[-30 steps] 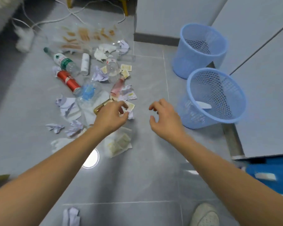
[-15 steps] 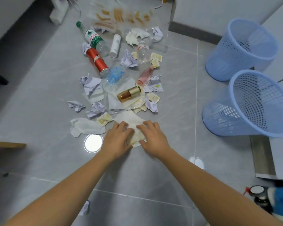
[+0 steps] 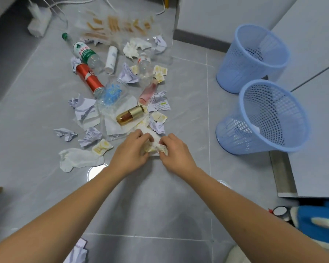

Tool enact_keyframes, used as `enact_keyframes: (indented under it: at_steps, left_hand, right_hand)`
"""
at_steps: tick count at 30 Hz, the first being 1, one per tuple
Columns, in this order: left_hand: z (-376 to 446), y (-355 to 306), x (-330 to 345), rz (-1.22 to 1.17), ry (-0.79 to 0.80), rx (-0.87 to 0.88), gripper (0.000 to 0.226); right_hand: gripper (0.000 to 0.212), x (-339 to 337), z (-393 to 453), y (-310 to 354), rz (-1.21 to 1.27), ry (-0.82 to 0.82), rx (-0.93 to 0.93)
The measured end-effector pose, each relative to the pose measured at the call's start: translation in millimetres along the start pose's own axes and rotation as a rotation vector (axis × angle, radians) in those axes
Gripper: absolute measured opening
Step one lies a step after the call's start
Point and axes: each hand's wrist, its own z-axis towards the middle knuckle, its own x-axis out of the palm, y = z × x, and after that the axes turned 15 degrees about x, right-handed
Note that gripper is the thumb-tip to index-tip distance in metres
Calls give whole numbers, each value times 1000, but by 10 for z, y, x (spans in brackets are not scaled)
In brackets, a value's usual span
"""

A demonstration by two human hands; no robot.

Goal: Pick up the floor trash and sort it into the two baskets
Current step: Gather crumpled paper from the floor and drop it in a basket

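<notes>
Both hands meet on a crumpled white tissue (image 3: 153, 143) at the near edge of the trash pile on the grey floor. My left hand (image 3: 130, 152) grips its left side and my right hand (image 3: 176, 152) grips its right side, bunching it between them. Beyond lie a gold-capped amber bottle (image 3: 130, 115), a red can (image 3: 89, 77), a green-labelled water bottle (image 3: 84, 52), a white tube (image 3: 111, 59) and several crumpled papers and small yellow packets. Two blue mesh baskets stand to the right, the near basket (image 3: 264, 118) holding a white scrap, the far basket (image 3: 253, 57) behind it.
A flat white tissue (image 3: 78, 158) lies left of my hands by a round floor drain (image 3: 95, 170). One paper ball (image 3: 79, 251) sits near my left forearm. White cables run at the top. Grey cabinet panels stand right of the baskets, with blue items at the bottom right.
Both hands came down from above the pile onto the white tissue, then closed and bunched it up from flat into a wad between them.
</notes>
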Motion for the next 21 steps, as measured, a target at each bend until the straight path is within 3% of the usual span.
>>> enact_keyframes:
  at_steps: [8, 13, 18, 21]
  left_hand:
    - [1705, -1172, -402, -65, -151, 355, 37]
    - [2520, -1993, -150, -118, -105, 483, 33]
    - [2858, -2465, 329, -28, 60, 450, 47]
    - [2821, -2442, 397, 67, 95, 451, 64]
  right_hand:
    - [8, -1945, 180, -449, -10, -394, 82]
    - [7, -2750, 55, -1102, -37, -537, 241]
    - [11, -2921, -15, -1717, -126, -489, 432]
    - [40, -2848, -30, -1826, -186, -325, 551]
